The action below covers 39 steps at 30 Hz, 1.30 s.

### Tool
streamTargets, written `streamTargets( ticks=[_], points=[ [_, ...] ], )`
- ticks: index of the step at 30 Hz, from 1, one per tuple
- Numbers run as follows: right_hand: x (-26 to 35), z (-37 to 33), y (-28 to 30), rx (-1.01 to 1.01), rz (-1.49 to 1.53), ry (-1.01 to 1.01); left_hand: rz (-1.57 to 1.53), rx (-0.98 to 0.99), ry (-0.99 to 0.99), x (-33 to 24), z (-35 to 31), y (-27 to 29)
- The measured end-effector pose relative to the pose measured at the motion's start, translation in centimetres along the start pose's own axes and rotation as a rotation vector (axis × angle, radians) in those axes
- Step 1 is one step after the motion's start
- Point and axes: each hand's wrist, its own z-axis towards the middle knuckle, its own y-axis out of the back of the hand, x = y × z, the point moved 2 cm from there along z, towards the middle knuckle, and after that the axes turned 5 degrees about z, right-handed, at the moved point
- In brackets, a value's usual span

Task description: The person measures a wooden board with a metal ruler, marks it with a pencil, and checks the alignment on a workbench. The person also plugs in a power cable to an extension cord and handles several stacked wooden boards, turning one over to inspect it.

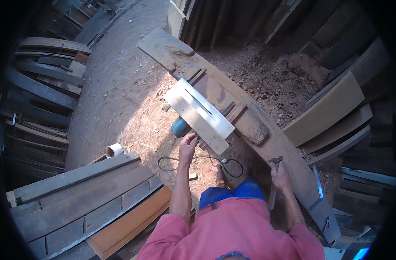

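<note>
My left hand (188,145) is closed, with its fingertips beside a teal rounded tool body (179,127) under a pale board. What they pinch, if anything, is too small to make out. The pale board (202,110) has a long narrow slot, lies tilted across dark bars, and has a bare wood strip (206,130) along its near side. In my right hand (281,175), over the workbench's near edge, is a hammer (275,160); its dark head shows above my fist. The long wooden workbench (289,151) runs from far left to near right.
A dusty wood block (253,125) rests on the bench. A black cord (167,168) loops over the ground by my feet. Stacked planks (89,186) stand near left, with a white bucket (114,150) beyond. Curved boards (328,110) lean at right, near piled shavings (284,78).
</note>
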Motion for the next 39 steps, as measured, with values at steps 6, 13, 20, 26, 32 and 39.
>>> streamTargets(
  ticks=[6,13,20,26,32,39],
  points=[
    [13.6,-3.6,-4.7,0.512,0.345,0.269,0.262,0.116,0.048,-1.6,0.0,1.6],
    [21.8,-3.6,-11.3,0.744,0.359,0.453,0.223,0.242,0.087,-3.9,1.6,2.1],
    [23.9,-0.8,-16.0,0.586,0.194,0.461,0.389,0.289,0.105,-4.6,2.6,3.0],
    [25.6,0.4,-14.8,0.474,0.184,0.473,0.296,0.293,0.134,-4.9,2.1,3.1],
    [24.5,0.9,-16.4,0.495,0.157,0.378,0.29,0.341,0.143,-5.6,2.1,2.9],
    [25.0,0.7,-15.8,0.435,0.157,0.271,0.274,0.343,0.141,-5.3,2.3,3.1]
  ],
)
